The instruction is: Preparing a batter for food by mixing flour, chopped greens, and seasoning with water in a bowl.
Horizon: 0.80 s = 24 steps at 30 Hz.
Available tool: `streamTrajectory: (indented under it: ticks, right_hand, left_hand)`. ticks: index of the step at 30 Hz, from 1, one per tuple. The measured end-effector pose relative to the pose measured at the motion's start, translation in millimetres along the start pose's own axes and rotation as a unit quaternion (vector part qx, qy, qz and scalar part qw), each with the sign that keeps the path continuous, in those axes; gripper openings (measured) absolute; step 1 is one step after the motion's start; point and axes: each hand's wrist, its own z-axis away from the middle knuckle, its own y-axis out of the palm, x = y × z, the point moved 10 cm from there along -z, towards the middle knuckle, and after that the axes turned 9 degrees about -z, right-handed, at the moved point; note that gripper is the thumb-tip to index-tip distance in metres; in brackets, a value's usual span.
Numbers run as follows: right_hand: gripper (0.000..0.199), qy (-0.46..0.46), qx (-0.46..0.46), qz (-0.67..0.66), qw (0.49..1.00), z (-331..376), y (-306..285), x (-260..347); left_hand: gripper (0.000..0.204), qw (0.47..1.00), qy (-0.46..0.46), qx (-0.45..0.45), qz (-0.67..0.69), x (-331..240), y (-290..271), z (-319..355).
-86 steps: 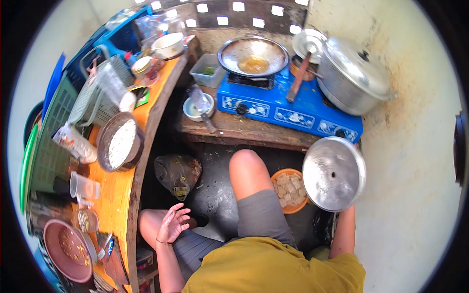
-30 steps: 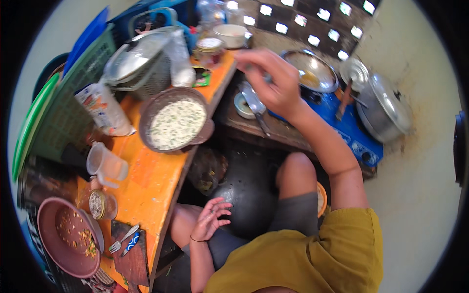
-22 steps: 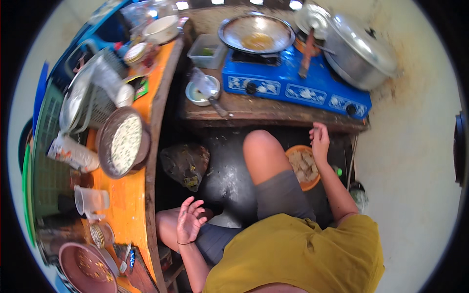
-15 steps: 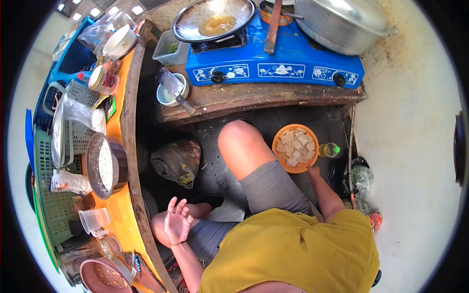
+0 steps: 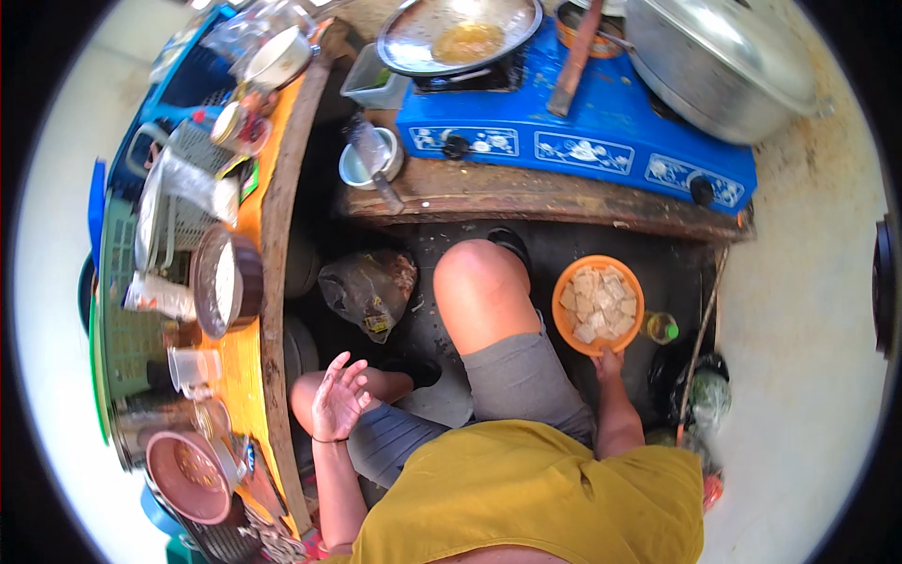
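My right hand [image 5: 609, 363] grips the near rim of an orange bowl [image 5: 642, 295], its fingers partly hidden by the bowl. Inside lie several pale, flat, square-cut pieces of food [image 5: 601, 303]. A bottle of yellowish oil with a green cap [image 5: 662, 327] is just right of the bowl. My left hand [image 5: 340, 399] is raised over my left knee with fingers apart, holding nothing; whitish smears show on it. Nearest to it on the left are a clear plastic measuring cup [image 5: 194, 369] and a dark brown basin of white powder [image 5: 249, 287] on the orange-topped bench.
Ahead, a blue two-burner stove [image 5: 583, 141] carries a wok [image 5: 404, 47] with yellow oil and a large lidded pot [image 5: 728, 66]. A cleaver [image 5: 371, 155] rests across a white bowl [image 5: 355, 169]. A plastic bag [image 5: 362, 293] lies on the floor left of my raised knee.
The orange bowl and my right hand have come nearer my body, the hand now further under its rim. My left hand stays raised and open. The whole view has shifted.
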Motion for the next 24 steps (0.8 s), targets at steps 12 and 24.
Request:
streamTrajectory:
  ticks: [12,24]
  right_hand:
    - [0.043,-0.002,0.057,0.109,0.992,101.0,-1.0,97.0]
    - [0.042,-0.065,0.136,0.097,0.984,170.9,69.1,145.0]
  left_hand:
    - [0.051,0.997,0.022,0.009,-0.07,-8.1,4.1,-0.2]
    - [0.063,0.978,0.052,-0.061,-0.19,-54.0,15.6,-220.6]
